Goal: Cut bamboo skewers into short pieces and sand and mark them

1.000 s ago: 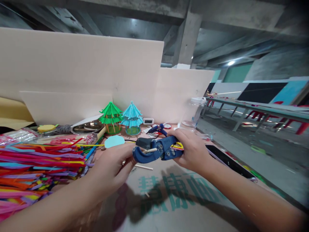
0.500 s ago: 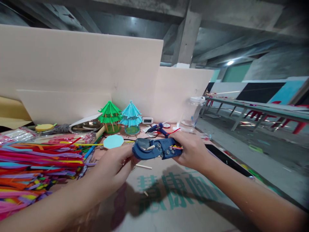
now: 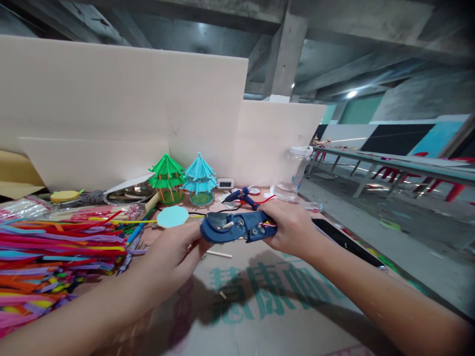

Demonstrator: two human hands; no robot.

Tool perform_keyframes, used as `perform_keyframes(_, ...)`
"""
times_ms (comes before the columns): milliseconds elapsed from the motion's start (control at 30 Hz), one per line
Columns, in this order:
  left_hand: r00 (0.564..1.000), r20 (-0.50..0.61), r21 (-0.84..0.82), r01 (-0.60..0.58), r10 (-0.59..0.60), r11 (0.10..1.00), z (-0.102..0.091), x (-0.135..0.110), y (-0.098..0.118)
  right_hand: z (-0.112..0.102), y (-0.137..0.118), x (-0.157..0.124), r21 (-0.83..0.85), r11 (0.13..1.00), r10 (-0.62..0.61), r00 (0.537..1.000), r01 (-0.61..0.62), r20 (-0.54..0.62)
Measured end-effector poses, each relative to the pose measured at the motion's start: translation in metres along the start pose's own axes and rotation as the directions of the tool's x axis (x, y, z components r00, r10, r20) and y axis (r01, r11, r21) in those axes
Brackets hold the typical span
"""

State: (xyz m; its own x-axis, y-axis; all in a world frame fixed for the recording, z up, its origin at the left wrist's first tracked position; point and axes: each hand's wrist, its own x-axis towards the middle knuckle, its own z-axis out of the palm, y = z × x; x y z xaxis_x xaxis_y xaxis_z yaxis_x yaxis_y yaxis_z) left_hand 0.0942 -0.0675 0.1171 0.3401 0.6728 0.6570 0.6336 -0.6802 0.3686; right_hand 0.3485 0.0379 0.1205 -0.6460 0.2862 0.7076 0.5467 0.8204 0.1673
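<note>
Head view: right hand (image 3: 293, 230) has its grip closed around the handles of the blue cutter (image 3: 237, 226), which is held just above the desk (image 3: 326, 316). The cutter's long axis runs left-right, with the curved head toward the left hand (image 3: 174, 252) and the handles in the right palm. A short stick stub (image 3: 227, 225) sits in the cutter's jaw, pointing out at the left hand. That makes the left hand the nearer one to the stub. Its fingertips touch the underside of the cutter head, but its grip is hidden; can't tell if it pinches the stub or only steadies the tool.

Counts, all placed from the cutter:
- One cutter and one stub in the jaw.
- One loose stick (image 3: 218, 254) lying flat just below the head, long axis left-right.
- One tiny offcut (image 3: 222, 295) further below, on the printed cardboard.
- One glue gun (image 3: 243, 196) just behind.
- One pale blue octagon (image 3: 172, 216) behind-left.
- Two pagoda models further behind-left: green pagoda (image 3: 166, 179) and blue pagoda (image 3: 199, 179), side by side and upright.
- One clear jar (image 3: 293, 170) behind-right.
- One pipe cleaner heap (image 3: 55, 257) far left, too many strands to count.
</note>
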Motion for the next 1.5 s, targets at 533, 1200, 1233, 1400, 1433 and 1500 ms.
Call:
perform_keyframes(533,0.957,0.135,0.077,0.248,-0.257,0.966,-0.001,0.002,-0.023,-0.004,0.001,0.01,0.028,0.992,0.126,0.991,-0.127,0.037)
perform_keyframes(1200,0.947,0.3,0.294,0.021,-0.113,0.956,0.028,-0.014,-0.075,-0.016,-0.025,0.022,0.768,-0.433,0.201,0.779,-0.472,0.593)
perform_keyframes(1233,0.95,0.285,0.309,0.03,-0.123,0.951,0.027,-0.013,-0.077,-0.015,-0.024,0.022,0.763,-0.446,0.19,0.784,-0.468,0.592)
perform_keyframes(1400,0.952,0.23,0.324,0.119,-0.201,0.938,0.025,-0.011,-0.08,-0.008,-0.026,0.019,0.777,-0.413,0.236,0.769,-0.474,0.595)
perform_keyframes(1433,0.954,0.208,0.32,0.143,-0.216,0.937,0.024,-0.01,-0.075,-0.007,-0.028,0.019,0.783,-0.399,0.246,0.767,-0.477,0.592)
perform_keyframes(1500,0.961,0.167,0.285,0.166,-0.22,0.944,0.022,-0.008,-0.06,-0.004,-0.032,0.017,0.79,-0.379,0.248,0.769,-0.483,0.589)
